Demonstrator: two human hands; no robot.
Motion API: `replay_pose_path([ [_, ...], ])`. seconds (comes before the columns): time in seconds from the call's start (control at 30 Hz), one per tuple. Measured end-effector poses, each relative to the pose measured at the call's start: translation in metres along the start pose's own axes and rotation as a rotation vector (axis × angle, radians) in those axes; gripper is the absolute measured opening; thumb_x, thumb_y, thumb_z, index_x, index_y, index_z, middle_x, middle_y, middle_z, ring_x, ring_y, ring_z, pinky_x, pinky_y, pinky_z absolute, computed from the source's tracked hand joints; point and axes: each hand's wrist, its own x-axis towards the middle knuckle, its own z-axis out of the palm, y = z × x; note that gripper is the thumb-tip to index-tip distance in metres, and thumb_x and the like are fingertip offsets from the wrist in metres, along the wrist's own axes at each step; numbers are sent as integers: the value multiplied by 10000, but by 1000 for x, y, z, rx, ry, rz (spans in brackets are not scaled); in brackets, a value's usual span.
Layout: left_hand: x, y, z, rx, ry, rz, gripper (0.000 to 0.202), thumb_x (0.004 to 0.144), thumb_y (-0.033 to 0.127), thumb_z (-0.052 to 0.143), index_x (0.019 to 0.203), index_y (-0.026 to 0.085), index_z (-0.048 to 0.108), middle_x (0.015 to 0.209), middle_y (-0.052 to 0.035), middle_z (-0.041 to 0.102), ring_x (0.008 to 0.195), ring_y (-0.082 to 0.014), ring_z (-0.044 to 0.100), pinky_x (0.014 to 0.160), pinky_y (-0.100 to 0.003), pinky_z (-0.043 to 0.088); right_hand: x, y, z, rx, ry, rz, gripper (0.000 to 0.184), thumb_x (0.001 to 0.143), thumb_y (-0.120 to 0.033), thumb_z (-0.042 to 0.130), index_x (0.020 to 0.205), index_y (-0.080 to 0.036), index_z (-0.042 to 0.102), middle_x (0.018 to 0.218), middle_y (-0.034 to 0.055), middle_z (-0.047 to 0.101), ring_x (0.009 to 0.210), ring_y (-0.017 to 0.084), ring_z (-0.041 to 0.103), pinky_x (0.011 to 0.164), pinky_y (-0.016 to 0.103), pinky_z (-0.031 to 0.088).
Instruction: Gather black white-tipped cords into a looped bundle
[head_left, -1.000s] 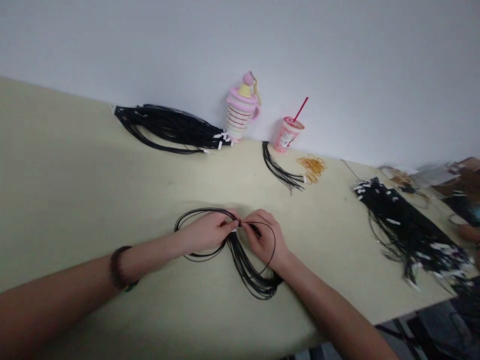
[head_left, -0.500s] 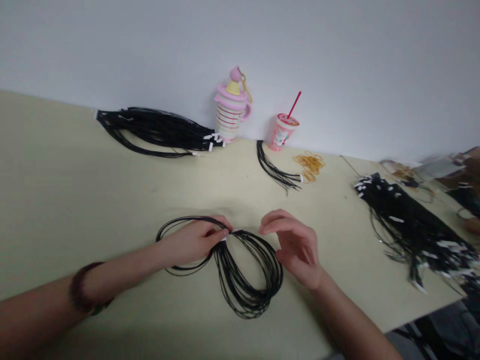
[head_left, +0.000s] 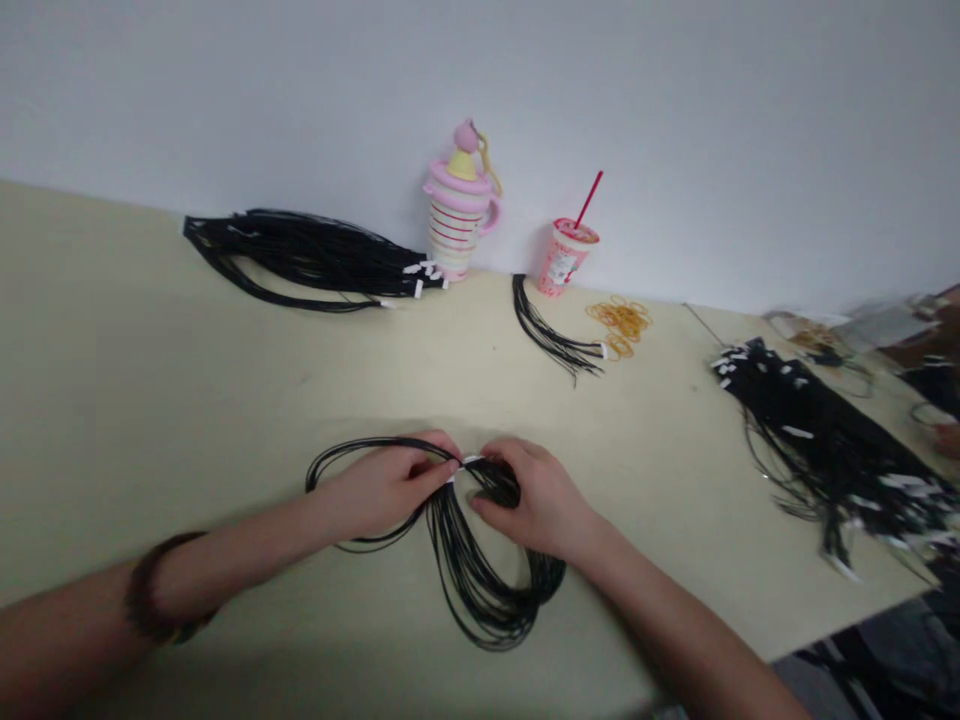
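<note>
A looped bundle of thin black cables (head_left: 480, 590) with white connector ends lies on the table near me. My left hand (head_left: 394, 485) pinches it where the strands come together, and some loops pass around behind my left wrist. On the other side, my right hand (head_left: 536, 500) is curled around the upper right part of the same bundle, thumb inside the loop and fingers over the outside. A white connector (head_left: 472, 460) shows between the two hands. My right palm hides part of the strands.
Along the wall lie a large black cable bundle (head_left: 315, 262), a pink striped mug (head_left: 454, 215), a pink cup with a straw (head_left: 566, 258), a small cable bunch (head_left: 551, 340) and yellow rubber bands (head_left: 621, 322). At right is a cable pile (head_left: 817, 430); the table edge (head_left: 847, 625) runs below it.
My right hand has moved left from beside the loop and closed around its upper right strands. My left hand keeps its pinch on the bundle.
</note>
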Motion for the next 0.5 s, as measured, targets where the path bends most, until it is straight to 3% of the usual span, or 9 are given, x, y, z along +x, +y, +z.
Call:
replay_pose_path([
  [0.13,-5,0,8,-92,88,-45,333,832,462,393,1039,208,450,696,31,571,623,-109,539,573,-214,424,2,4,1,104,5,-18,241,778,-266,492,999,-182,541,912,30,607,800,117,541,746,239,405],
  [0.23,-11,0,19,-53,242,19,422,818,442,436,1156,202,357,868,-16,582,695,-115,563,619,-237,472,5,9,4,261,90,71,303,778,-271,503,1072,-200,517,807,8,593,697,93,524,664,214,403],
  [0.3,-17,2,26,120,330,117,473,796,417,482,1186,178,361,1096,-94,522,886,-167,562,751,-306,491,6,13,4,395,176,144,373,754,-281,541,1115,-206,484,693,-20,539,611,76,481,588,194,380],
  [0.37,-24,7,30,321,386,238,496,776,376,524,1200,155,394,1246,-142,421,1119,-251,448,900,-400,436,9,17,4,540,255,180,413,733,-278,569,1126,-203,467,647,-37,488,576,65,445,549,182,358],
  [0.43,-33,14,30,457,402,407,414,783,299,528,1166,159,459,1241,-132,443,1195,-276,372,951,-432,398,11,21,2,679,304,183,413,721,-273,584,1112,-199,476,655,-38,478,577,58,431,541,176,349],
  [0.5,-43,21,24,505,366,625,304,791,197,505,1094,192,520,1142,-89,539,1117,-230,457,933,-388,425,14,23,1,780,321,191,409,709,-281,599,1097,-196,499,649,-42,469,563,49,409,524,170,329],
])
